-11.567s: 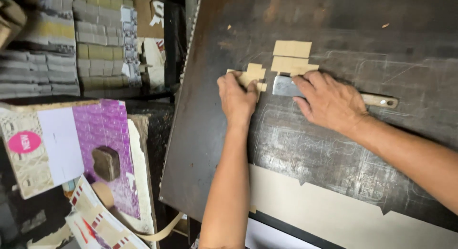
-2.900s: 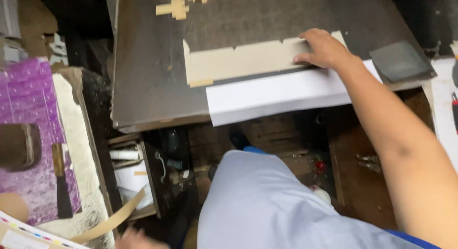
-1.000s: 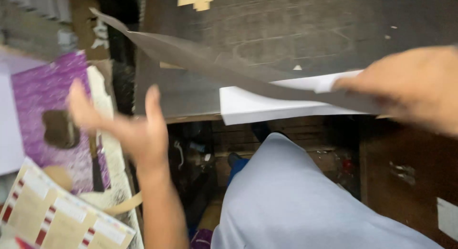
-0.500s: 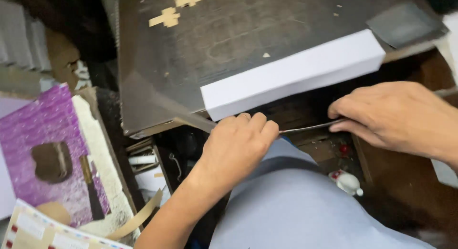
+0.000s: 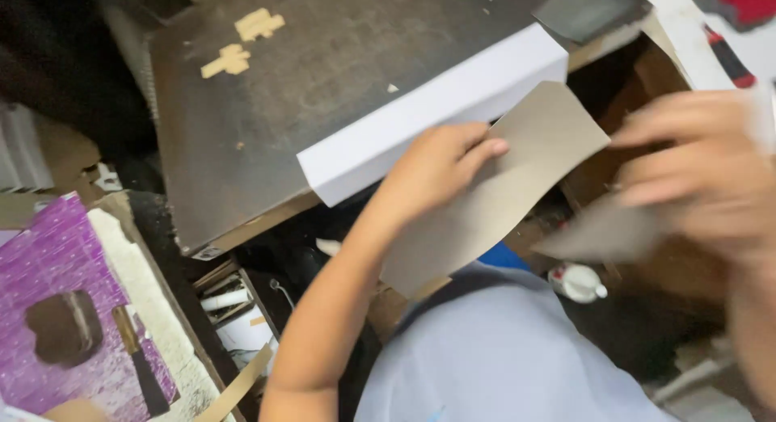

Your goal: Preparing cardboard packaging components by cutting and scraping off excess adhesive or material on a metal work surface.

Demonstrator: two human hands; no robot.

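Observation:
My left hand (image 5: 440,167) grips a grey-brown cardboard sheet (image 5: 501,187) by its upper edge, holding it over my lap. My right hand (image 5: 703,167), blurred by motion, is at the right and pinches a second, darker piece of cardboard (image 5: 598,232). Both sheets hang just in front of the dark worn board (image 5: 323,90). A white stack of paper (image 5: 436,111) lies along the board's near edge. Two small tan cardboard scraps (image 5: 242,42) rest at the board's far left.
A purple patterned sheet (image 5: 56,309) with a dark object and a brush-like tool lies at the lower left. A dark grey pad (image 5: 586,10) sits at the board's far right corner. Below the board are shelves with clutter and a small white bottle (image 5: 578,280).
Both hands have come up from under the board's edge. The left hand now holds a grey-brown cardboard sheet raised toward the white stack, and the right hand has moved right with another piece.

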